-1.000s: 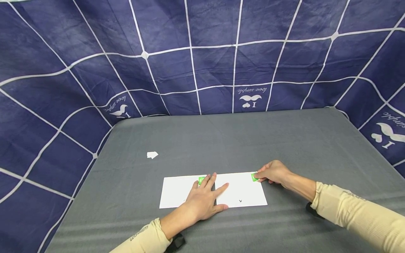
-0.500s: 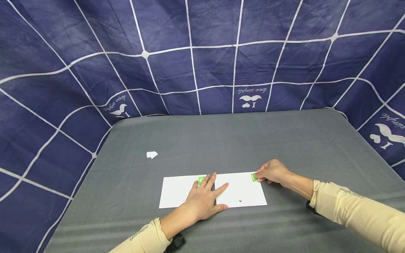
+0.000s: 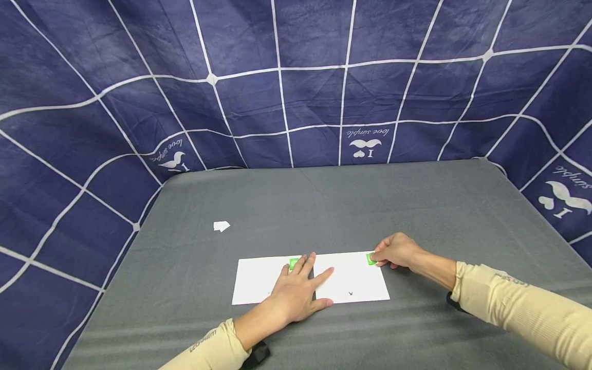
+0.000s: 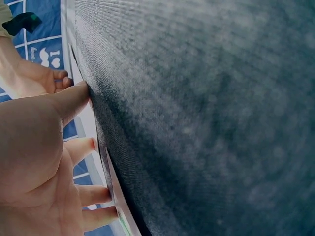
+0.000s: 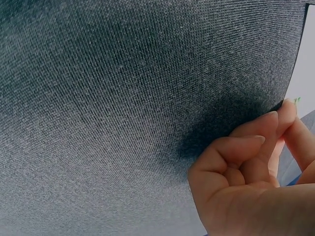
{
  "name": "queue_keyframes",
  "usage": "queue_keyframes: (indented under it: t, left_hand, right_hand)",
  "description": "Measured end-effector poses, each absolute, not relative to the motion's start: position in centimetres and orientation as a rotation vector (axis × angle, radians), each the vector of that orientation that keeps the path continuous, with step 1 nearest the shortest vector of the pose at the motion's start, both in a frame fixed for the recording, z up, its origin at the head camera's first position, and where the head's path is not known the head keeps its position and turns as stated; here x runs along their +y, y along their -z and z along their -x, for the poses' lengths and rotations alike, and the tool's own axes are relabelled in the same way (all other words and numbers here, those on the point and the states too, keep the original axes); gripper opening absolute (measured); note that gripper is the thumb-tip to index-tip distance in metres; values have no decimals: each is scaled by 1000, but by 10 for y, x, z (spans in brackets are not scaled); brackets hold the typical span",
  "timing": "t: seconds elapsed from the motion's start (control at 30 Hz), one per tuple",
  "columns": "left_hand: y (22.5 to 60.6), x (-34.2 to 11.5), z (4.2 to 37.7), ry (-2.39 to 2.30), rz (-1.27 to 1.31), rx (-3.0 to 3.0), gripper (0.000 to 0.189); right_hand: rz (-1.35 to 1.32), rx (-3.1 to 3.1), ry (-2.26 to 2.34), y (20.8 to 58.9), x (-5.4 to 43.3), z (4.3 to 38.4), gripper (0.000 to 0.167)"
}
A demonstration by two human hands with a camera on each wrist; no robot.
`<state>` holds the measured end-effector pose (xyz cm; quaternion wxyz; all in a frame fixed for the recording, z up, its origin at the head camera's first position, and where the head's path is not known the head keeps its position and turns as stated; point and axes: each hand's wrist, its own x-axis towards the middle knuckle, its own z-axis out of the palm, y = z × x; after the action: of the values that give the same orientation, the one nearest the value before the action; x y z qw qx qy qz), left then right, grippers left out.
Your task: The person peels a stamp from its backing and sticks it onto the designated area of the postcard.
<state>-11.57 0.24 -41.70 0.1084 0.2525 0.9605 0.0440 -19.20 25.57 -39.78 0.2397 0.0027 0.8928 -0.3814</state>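
Note:
Two white sheets of paper lie edge to edge near the front of the table: the left sheet [image 3: 252, 281] and the right sheet [image 3: 356, 275]. Each has a green square at its far right corner, the left square [image 3: 293, 263] partly covered by fingers. My left hand [image 3: 299, 294] rests spread across the seam between the sheets, palm down. At the far right corner of the right sheet, thumb and fingers of my right hand [image 3: 399, 250] pinch the paper at its green square [image 3: 370, 260]. The right wrist view shows this pinch at the sheet edge [image 5: 304, 64], other fingers curled.
A small white scrap of paper [image 3: 221, 226] lies farther back on the left. Grey cloth [image 3: 351, 205] covers the table. A blue curtain [image 3: 314, 97] with white grid lines hangs behind and along both sides.

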Motion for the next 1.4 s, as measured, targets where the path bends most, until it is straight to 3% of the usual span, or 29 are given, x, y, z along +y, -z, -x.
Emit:
queue_keyframes:
  t: [0.83, 1.4]
  left_hand:
    - [418, 3, 115, -110, -735, 2828, 63]
    - [418, 3, 115, -125, -726, 2823, 63]
  right_hand:
    - [-23, 2415, 1113, 398, 254, 189, 9]
    - [-65, 2372, 1124, 404, 265, 195, 30]
